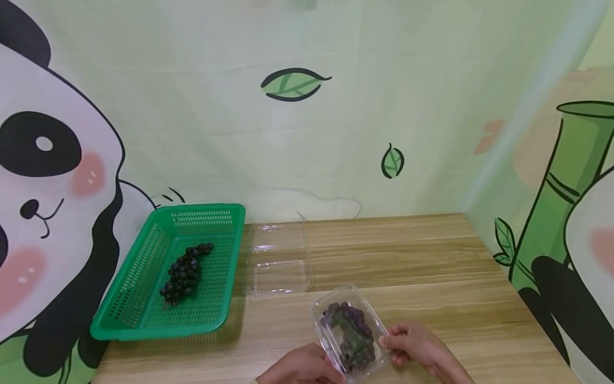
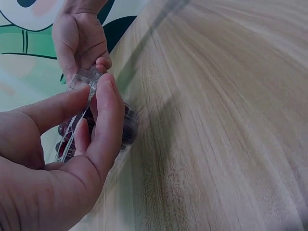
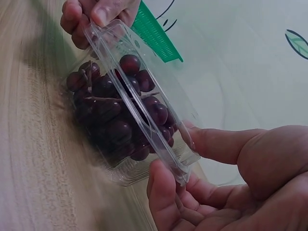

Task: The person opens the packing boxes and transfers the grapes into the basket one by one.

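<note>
At the left edge of the frame there is a large printed panda (image 1: pixel 91 128) on the backdrop. Next to it, in the lower left, a green basket (image 1: pixel 163 334) stands on the wooden desk (image 1: pixel 393 256), and one bunch of dark grapes (image 1: pixel 183 274) lies inside it. Just to the right of the basket, a clear plastic container (image 1: pixel 278 274) lies unfolded on the desk. At the bottom centre, the left hand (image 1: pixel 307 365) pinches the near edge of a clear box (image 1: pixel 346 294) between thumb and fingers. This box is at the lower centre of the frame, tilted, with purple grapes (image 1: pixel 352 336) in it. To its right, the right hand (image 1: pixel 417 346) pinches the box's other edge, thumb on the lid side and fingers below. I cannot tell if the lid is fully closed. At the far right is a printed bamboo stem (image 1: pixel 561 197).
</note>
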Tool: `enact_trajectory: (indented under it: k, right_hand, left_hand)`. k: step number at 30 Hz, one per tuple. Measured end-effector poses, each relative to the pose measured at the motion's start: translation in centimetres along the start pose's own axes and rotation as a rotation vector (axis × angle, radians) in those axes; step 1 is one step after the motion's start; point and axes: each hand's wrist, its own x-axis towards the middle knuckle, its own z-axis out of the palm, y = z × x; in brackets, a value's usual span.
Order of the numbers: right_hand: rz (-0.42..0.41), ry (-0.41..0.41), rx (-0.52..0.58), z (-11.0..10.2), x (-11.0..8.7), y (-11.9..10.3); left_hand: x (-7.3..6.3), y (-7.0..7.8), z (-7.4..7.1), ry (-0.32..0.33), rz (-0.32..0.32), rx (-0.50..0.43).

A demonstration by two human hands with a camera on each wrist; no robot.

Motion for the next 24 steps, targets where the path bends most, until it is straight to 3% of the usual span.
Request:
enact_trajectory:
  k: [7, 12, 15, 20, 24]
  right_hand:
    - [-0.019, 0.024, -0.041, -0.2, 0.5, -0.3]
    - [-0.032, 0.030, -0.060, -0.3, 0.6, -0.2]
    - [-0.030, 0.038, -0.071, -0.3, 0.6, -0.3]
    - [-0.032, 0.044, -0.082, -0.4, 0.6, -0.5]
    - [-0.044, 0.046, -0.086, -0.4, 0.8, -0.7]
  left_hand:
    - [-0.1, -0.1, 0.4, -0.138, 0.051, -0.101]
    - [0.2, -0.3, 0.6, -0.198, 0.082, -0.126]
    - [0.5, -0.5, 0.6, -0.193, 0.067, -0.145]
    - [1.2, -1.0, 0.8, -0.115, 0.059, -0.105]
    - [1.3, -1.4, 0.9, -0.147, 0.077, -0.135]
